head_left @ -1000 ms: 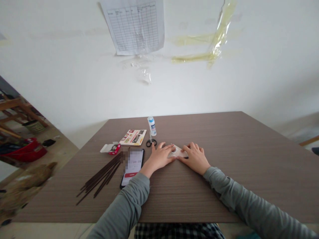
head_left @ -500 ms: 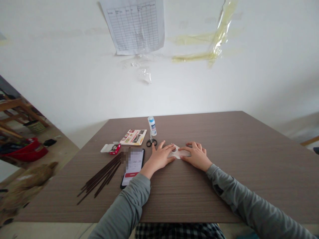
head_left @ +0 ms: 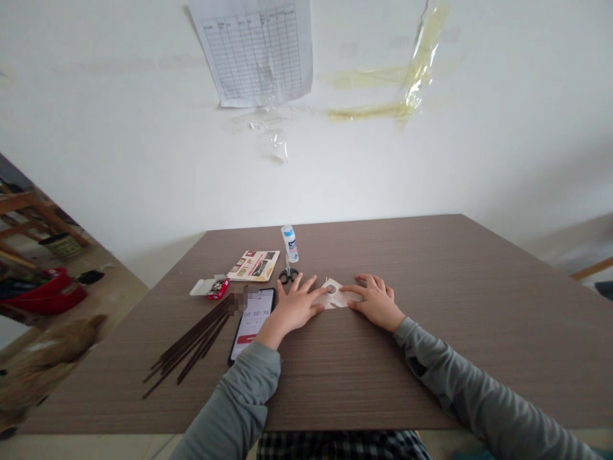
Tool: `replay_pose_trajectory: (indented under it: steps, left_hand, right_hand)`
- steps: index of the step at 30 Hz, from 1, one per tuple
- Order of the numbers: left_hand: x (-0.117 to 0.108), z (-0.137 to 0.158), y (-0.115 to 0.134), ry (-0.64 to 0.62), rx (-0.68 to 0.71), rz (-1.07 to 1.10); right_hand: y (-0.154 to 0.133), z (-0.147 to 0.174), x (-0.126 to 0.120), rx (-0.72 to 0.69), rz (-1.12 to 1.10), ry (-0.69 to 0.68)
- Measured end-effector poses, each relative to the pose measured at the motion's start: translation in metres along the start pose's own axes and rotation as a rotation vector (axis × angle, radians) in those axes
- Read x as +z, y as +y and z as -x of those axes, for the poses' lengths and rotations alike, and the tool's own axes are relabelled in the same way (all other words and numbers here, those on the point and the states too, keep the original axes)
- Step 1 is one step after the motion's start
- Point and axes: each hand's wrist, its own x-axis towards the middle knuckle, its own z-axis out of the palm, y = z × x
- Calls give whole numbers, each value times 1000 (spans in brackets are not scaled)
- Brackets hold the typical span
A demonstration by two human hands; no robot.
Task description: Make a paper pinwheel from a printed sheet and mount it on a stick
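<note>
A small pale piece of paper lies on the table between my hands, with a dark round mark or disc on it that I cannot make out well. My left hand is open with its fingers spread, and the index fingertip and thumb rest on the paper's left part. On the other side, my right hand is open too; its index finger and thumb press the paper's right part flat, while the remaining fingers are loosely bent.
Left of my hands lie black scissors, a phone running a timer, several dark thin sticks, an opened red box and a printed booklet. A white-blue glue bottle lies near the wall behind the table.
My left hand has slid a little to the left, baring more of the paper and its round mark. My right hand stays almost where it was. The view has shifted slightly.
</note>
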Motion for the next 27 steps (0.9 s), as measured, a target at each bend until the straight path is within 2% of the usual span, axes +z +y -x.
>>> replay_pose_trajectory:
  steps: [4, 14, 21, 27]
  left_hand:
    - [-4, 6, -5, -49, -50, -14]
    - [-3, 16, -21, -18, -84, -24]
    - [-7, 22, -23, -55, -103, -61]
    - [-8, 19, -18, 1, -56, -21]
  right_hand:
    - [-1, 1, 1, -6, 5, 22]
    - [6, -2, 6, -29, 0, 43]
    - [4, 0, 3, -1, -5, 37]
    - [5, 1, 5, -21, -16, 42]
